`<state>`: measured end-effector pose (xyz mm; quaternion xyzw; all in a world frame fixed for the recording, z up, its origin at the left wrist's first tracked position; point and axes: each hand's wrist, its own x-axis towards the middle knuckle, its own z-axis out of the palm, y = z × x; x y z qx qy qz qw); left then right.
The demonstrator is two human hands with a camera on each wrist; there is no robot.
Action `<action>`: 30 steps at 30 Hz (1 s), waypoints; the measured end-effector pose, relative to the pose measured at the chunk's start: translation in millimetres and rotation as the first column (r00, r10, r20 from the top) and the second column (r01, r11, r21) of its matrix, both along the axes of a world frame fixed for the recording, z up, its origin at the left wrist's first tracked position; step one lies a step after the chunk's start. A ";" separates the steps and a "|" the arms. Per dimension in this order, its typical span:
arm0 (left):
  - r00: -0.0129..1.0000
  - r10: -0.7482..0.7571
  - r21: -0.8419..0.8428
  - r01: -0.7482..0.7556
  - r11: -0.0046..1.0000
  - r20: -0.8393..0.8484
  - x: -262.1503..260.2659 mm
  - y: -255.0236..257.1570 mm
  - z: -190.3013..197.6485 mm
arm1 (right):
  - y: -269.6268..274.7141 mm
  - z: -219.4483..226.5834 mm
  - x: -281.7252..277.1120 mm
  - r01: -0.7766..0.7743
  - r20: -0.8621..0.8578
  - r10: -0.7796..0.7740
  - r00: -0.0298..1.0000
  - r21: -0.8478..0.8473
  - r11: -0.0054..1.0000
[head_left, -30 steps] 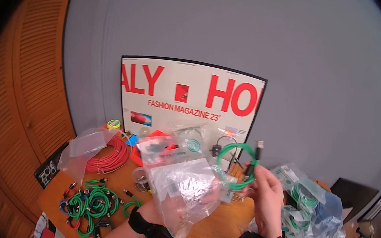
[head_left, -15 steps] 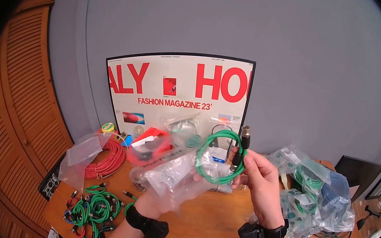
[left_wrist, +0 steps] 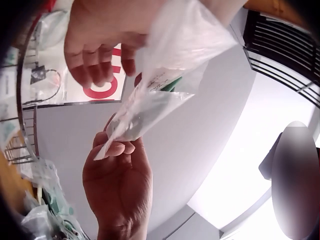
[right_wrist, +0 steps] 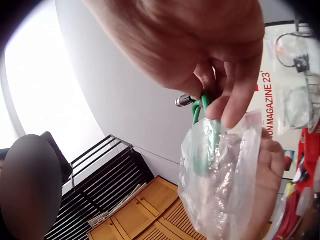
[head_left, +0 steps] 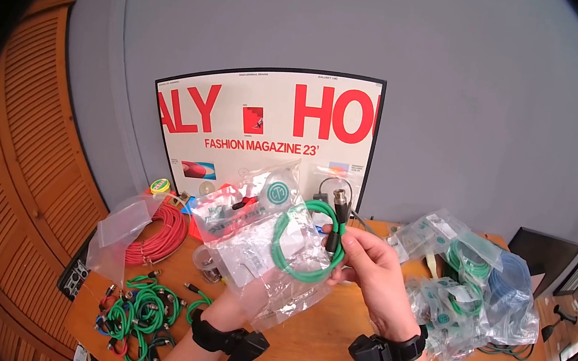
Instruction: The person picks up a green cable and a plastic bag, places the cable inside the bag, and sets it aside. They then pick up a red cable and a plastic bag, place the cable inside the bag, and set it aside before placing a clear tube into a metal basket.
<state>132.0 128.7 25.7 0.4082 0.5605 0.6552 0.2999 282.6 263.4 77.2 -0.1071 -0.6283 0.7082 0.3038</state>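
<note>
My right hand (head_left: pixel 381 285) pinches a coiled green cable (head_left: pixel 279 251) with metal-tipped black connectors (head_left: pixel 340 208). The coil overlaps a clear plastic bag (head_left: pixel 241 250) in the head view; in the right wrist view its lower part shows through the bag's film, with the fingertips right at the bag's edge. My left hand (left_wrist: pixel 102 40) holds the bag from behind, its fingers partly bent and its thumb hidden by the plastic. A white paper and a round green logo show on the bag.
Several green cables (head_left: pixel 143 314) lie piled at the table's left, near a coil of red cable (head_left: pixel 159 240). Bagged cables (head_left: pixel 462 296) crowd the right side. A monitor (head_left: pixel 267 120) stands at the back, with a small clear container (head_left: pixel 207 261) in front of it.
My right hand has brought the green coil leftward, from beside the bag to overlapping it. The bag has tilted and spread out, its logo now facing the head camera.
</note>
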 end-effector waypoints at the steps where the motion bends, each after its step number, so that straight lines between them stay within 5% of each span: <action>1: 1.000 -0.002 -0.003 0.002 1.000 0.001 1.2 -3.8 6.1 | -0.6 -0.7 -0.9 0.016 0.004 -0.016 1.000 -0.011 1.000; 3: 0.906 0.040 -0.151 -0.114 0.982 -0.422 -0.8 -11.6 21.0 | -1.3 -1.9 -2.3 0.021 -0.003 -0.022 1.000 -0.029 0.999; 4: 0.906 0.036 -0.154 -0.111 0.982 -0.422 -6.1 -7.6 20.1 | -1.2 -2.1 -2.5 0.025 -0.011 -0.025 1.000 -0.042 0.999; 5: 0.979 -0.184 0.200 0.164 0.966 0.085 -13.4 -0.7 16.4 | 0.3 -3.5 -3.2 0.028 -0.010 -0.028 1.000 -0.045 0.999; 6: 0.725 -0.526 0.604 0.191 0.774 0.445 -18.5 5.4 17.0 | 2.8 -5.9 -4.9 0.052 -0.023 -0.054 0.998 -0.054 0.997; 7: 0.832 -0.322 0.470 0.085 0.879 0.452 -8.9 7.1 39.8 | 4.5 -7.5 -6.0 0.076 -0.036 -0.078 0.996 -0.062 0.995; 8: 0.832 -0.323 0.469 0.086 0.879 0.452 -7.9 4.7 49.0 | 5.1 -8.1 -6.3 0.077 -0.036 -0.080 0.996 -0.062 0.995; 10: 0.657 -0.555 0.559 0.236 0.795 0.511 -8.5 -0.3 58.2 | 5.6 -8.5 -6.7 0.124 -0.070 -0.129 0.989 -0.072 0.990; 11: 0.647 -0.606 0.595 0.280 0.753 0.462 -7.8 -1.5 58.5 | 6.2 -8.2 -6.5 0.125 -0.070 -0.130 0.989 -0.072 0.990; 12: 0.647 -0.606 0.595 0.280 0.754 0.463 -9.7 -1.0 53.3 | 7.0 -7.9 -5.9 0.112 -0.067 -0.117 0.991 -0.077 0.991; 14: 0.840 -0.319 0.345 0.171 0.923 0.438 -16.1 2.4 38.9 | 7.5 -9.4 -6.2 0.101 -0.062 -0.106 0.992 -0.084 0.991; 23: 0.879 -0.218 0.308 0.086 0.948 0.424 -14.2 7.0 49.1 | 6.2 -9.1 -5.8 0.075 -0.082 -0.078 0.994 -0.034 0.997; 28: 0.909 -0.189 0.302 0.074 0.950 0.372 -15.7 12.7 39.2 | 6.6 -13.8 -9.0 0.142 0.004 -0.146 0.989 0.214 0.967; 30: 0.904 -0.197 0.308 0.077 0.948 0.379 -16.5 13.8 38.6 | 4.8 -11.3 -8.1 0.137 0.005 -0.140 0.990 0.183 0.974</action>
